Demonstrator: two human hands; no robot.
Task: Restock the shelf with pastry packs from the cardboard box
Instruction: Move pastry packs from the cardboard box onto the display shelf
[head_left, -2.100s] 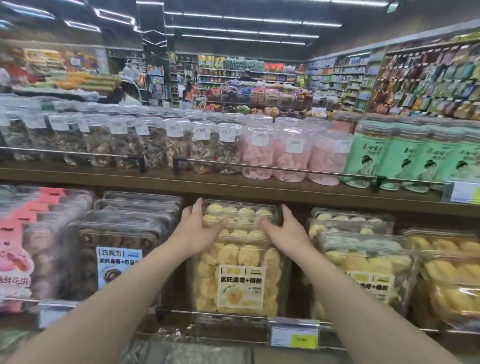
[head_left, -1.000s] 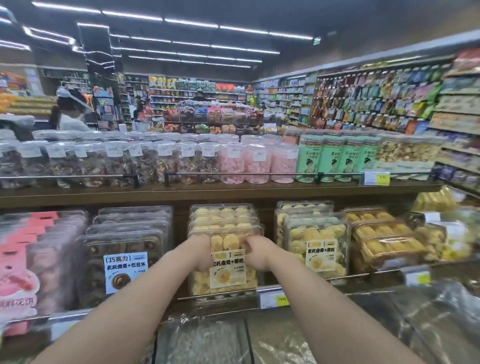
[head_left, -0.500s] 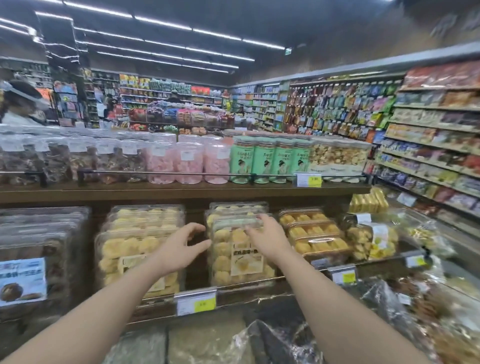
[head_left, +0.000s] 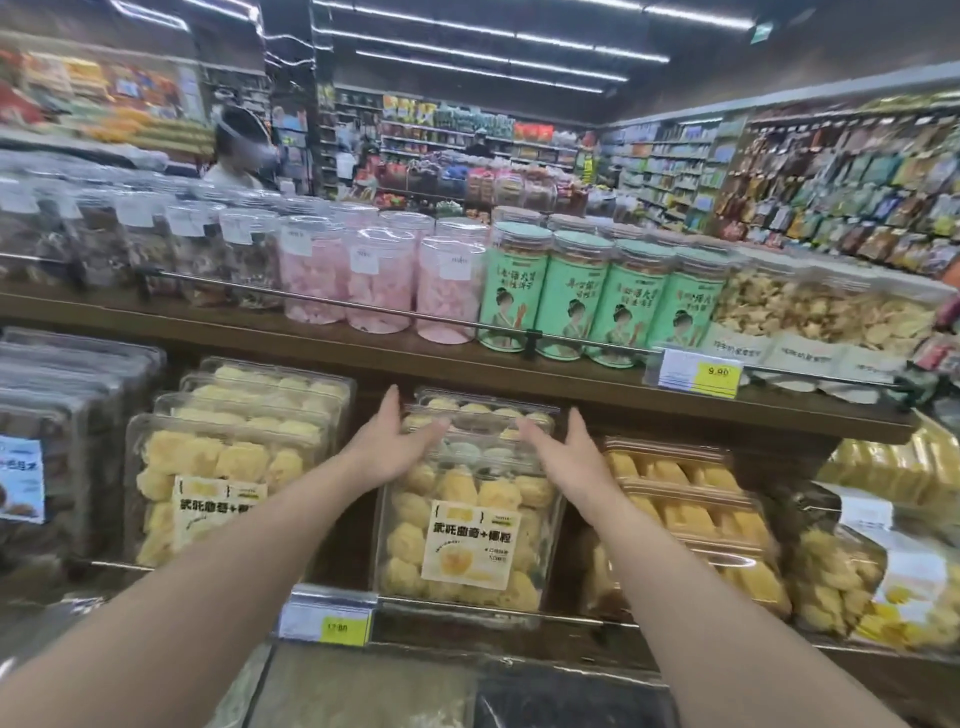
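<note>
Glossy clear plastic pastry pack (head_left: 467, 525) with paper label (head_left: 470, 545), dark wooden shelf (head_left: 597, 384), shiny metal rail (head_left: 332, 304)

The setting was a supermarket interior with a dark ceiling (head_left: 519, 21) fitted with rows of linear light strips (head_left: 488, 57). Tall stocked wall shelving (head_left: 841, 171) ran along the right side toward the far end. Further merchandise racks (head_left: 441, 135) occupied the far centre.
</note>
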